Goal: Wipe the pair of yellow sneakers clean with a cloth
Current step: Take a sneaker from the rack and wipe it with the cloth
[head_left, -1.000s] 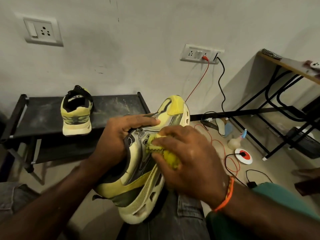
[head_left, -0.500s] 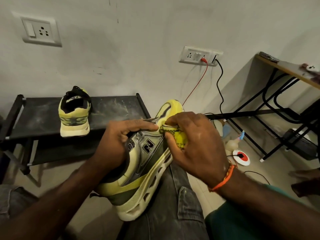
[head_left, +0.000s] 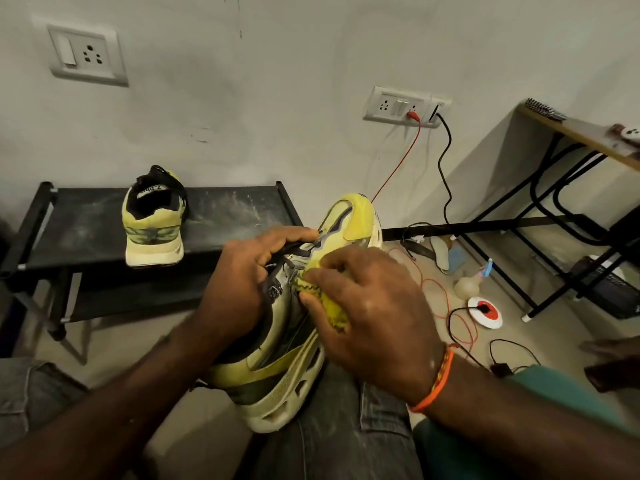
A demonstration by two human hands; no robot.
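- Nearest: person's knee in grey jeans [head_left: 332, 445], w/ the held sneaker [head_left: 287, 368] resting on it, heel down near the knee, toe up twd the wall, sole side facing right.
- Left hand [head_left: 242, 282] grips this sneaker at the tongue/lace area from the left; fingers curled round the top edge, index finger stretched along the laces twd the toe.
- Right hand [head_left: 374, 306], orange thread band [head_left: 434, 386] at the wrist, holds the yellow cloth [head_left: 329, 303] bunched up; thumb & fingers pinch the cloth and press it on the sneaker's side, just below the laces.
- Floor at right: red & black cables [head_left: 460, 327], a round white-red plug board [head_left: 485, 311], a small bottle [head_left: 467, 285]; all apart from the shoe.
- Farther left: black low rack [head_left: 86, 230], dusty top; second sneaker [head_left: 154, 226] stands on it upright, heel twd the camera, well apart from both hands.
- Far right: a desk w/ black metal legs [head_left: 575, 133].
- Farthest: wall w/ one socket plate [head_left: 86, 57] at upper left & a switch board [head_left: 405, 105] where the red & black leads are plugged.
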